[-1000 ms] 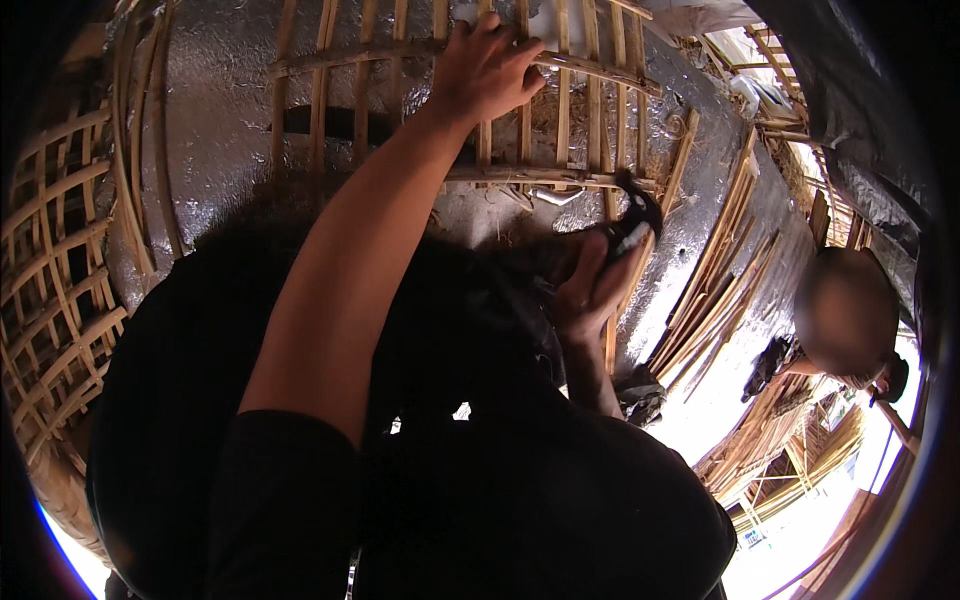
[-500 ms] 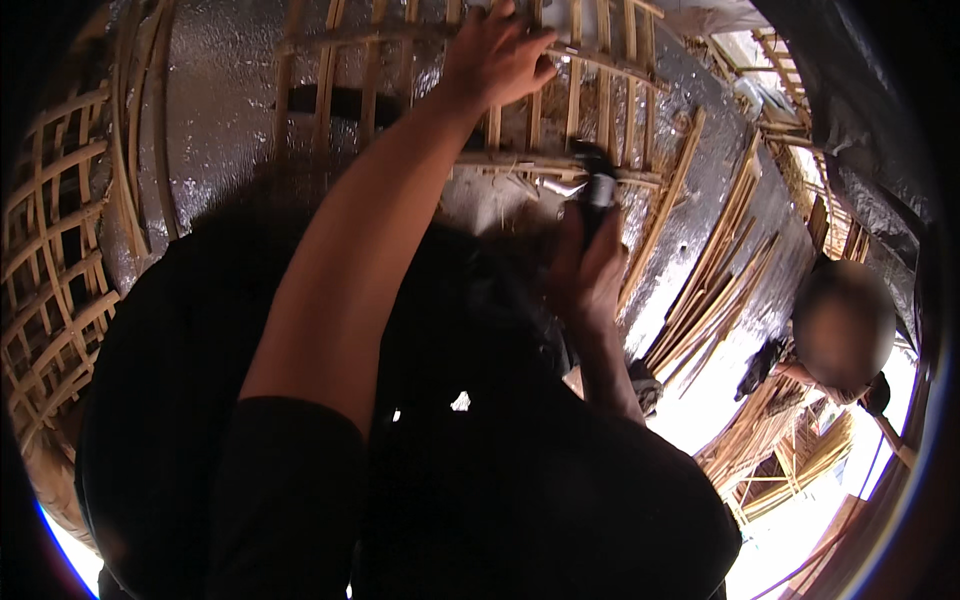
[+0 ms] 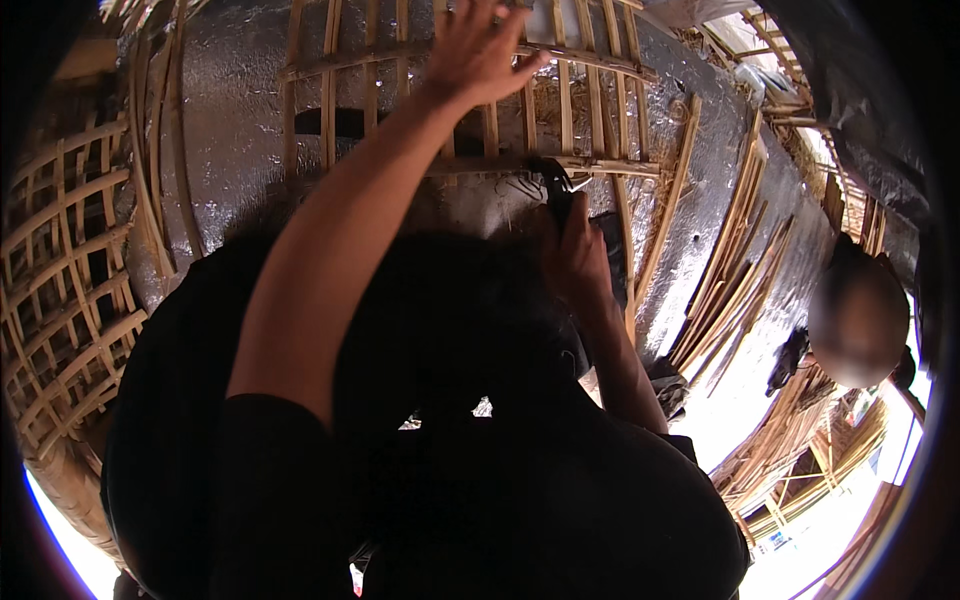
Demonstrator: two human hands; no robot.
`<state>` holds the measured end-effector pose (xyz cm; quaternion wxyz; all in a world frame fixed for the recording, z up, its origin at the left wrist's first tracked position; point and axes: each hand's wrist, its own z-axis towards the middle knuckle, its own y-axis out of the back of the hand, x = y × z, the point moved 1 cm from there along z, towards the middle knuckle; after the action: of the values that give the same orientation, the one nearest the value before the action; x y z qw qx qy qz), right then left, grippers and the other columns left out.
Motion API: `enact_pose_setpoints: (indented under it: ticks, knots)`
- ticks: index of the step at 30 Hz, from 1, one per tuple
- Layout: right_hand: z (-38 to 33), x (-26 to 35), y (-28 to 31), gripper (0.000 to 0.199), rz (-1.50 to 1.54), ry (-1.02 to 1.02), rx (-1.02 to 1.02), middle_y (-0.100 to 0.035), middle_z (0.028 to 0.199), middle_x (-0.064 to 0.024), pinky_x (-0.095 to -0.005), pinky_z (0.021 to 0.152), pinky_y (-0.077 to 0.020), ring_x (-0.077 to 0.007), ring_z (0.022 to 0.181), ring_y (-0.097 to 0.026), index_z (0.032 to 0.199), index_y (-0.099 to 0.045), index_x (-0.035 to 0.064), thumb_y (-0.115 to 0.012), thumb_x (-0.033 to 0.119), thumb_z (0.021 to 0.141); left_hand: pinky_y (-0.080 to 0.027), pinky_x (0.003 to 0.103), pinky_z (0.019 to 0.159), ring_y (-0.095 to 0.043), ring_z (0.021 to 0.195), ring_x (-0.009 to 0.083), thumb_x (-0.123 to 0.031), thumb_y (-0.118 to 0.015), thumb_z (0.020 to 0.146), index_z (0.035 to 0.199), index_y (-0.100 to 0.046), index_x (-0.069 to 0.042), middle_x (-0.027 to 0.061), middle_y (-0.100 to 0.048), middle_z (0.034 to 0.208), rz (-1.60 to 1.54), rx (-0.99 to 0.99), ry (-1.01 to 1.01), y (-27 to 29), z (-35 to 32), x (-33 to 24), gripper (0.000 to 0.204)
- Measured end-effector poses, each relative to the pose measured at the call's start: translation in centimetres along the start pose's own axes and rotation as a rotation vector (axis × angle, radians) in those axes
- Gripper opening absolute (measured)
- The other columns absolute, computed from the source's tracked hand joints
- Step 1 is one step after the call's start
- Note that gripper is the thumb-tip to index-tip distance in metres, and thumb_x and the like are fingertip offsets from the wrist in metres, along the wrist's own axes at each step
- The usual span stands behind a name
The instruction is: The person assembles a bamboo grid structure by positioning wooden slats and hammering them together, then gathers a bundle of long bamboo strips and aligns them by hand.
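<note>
The lattice frame (image 3: 560,165) is made of split bamboo slats, pale tan, dry and matt, with a fibrous grain. Behind it lies a silvery sheet (image 3: 235,120), crinkled and shiny like foil. The tool (image 3: 556,192) looks dark, smooth and slightly glossy, possibly metal.

Bamboo lattice frame (image 3: 560,120) lies directly against the silvery foil sheet (image 3: 230,130)

Left hand (image 3: 478,50) high, fingers spread, arm outstretched; right hand (image 3: 572,255) lower, fist closed
</note>
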<state>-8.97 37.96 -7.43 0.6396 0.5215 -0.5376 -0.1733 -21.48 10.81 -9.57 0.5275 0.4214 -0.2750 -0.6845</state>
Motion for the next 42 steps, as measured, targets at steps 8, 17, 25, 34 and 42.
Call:
enact_pose_setpoints:
  ticks: [8,17,25,34,42]
  knots:
    - [0.4,2.0,1.5,0.029,0.125,0.022,0.043,-0.069,0.078,-0.0242,-0.0538,0.066,-0.0559,-0.0498,0.076,-0.068,0.119,-0.053,-0.0020,-0.057,0.019,0.100,-0.045,0.056,0.085,-0.063,0.095,0.0310,-0.056,-0.059,0.099,0.113,-0.067,-0.012,0.0092,-0.056,0.111,0.332,0.022,-0.179,2.4,-2.8,5.3,0.047]
    - [-3.5,0.1,2.8,0.021,0.611,-0.352,-0.041,-0.067,0.076,-0.0166,-0.0386,0.053,-0.0485,-0.0309,0.066,-0.070,0.110,-0.055,-0.0007,-0.058,0.019,0.103,-0.050,0.056,0.088,-0.068,0.085,0.0338,-0.056,-0.056,0.100,0.103,-0.071,0.000,0.0163,-0.055,0.111,0.226,0.171,0.000,2.3,-2.3,3.3,0.057]
    - [-2.5,5.1,4.3,0.039,0.242,0.220,-0.051,-0.068,0.100,-0.0238,-0.0479,0.071,-0.0578,-0.0458,0.088,-0.070,0.131,-0.049,0.0029,-0.064,0.014,0.096,-0.055,0.050,0.083,-0.068,0.084,0.0335,-0.054,-0.061,0.097,0.101,-0.069,-0.005,0.0150,-0.053,0.105,0.196,0.052,0.067,1.5,-2.8,1.4,0.050]
    - [-1.5,6.2,4.2,0.059,0.016,0.200,-0.058,-0.065,0.100,-0.0199,-0.0465,0.060,-0.0579,-0.0389,0.076,-0.070,0.142,-0.043,0.0042,-0.068,0.023,0.092,-0.057,0.048,0.082,-0.068,0.084,0.0344,-0.051,-0.065,0.095,0.108,-0.071,-0.013,0.0138,-0.055,0.106,0.133,0.024,0.123,0.8,-3.5,2.3,0.040]
    - [-1.0,6.0,4.7,0.062,-0.048,-0.034,0.146,-0.065,0.101,-0.0217,-0.0516,0.061,-0.0571,-0.0429,0.077,-0.070,0.141,-0.041,0.0047,-0.068,0.034,0.092,-0.058,0.048,0.078,-0.069,0.083,0.0343,-0.052,-0.066,0.094,0.111,-0.073,-0.016,0.0141,-0.057,0.104,0.128,-0.005,0.102,1.0,-3.2,1.6,0.040]
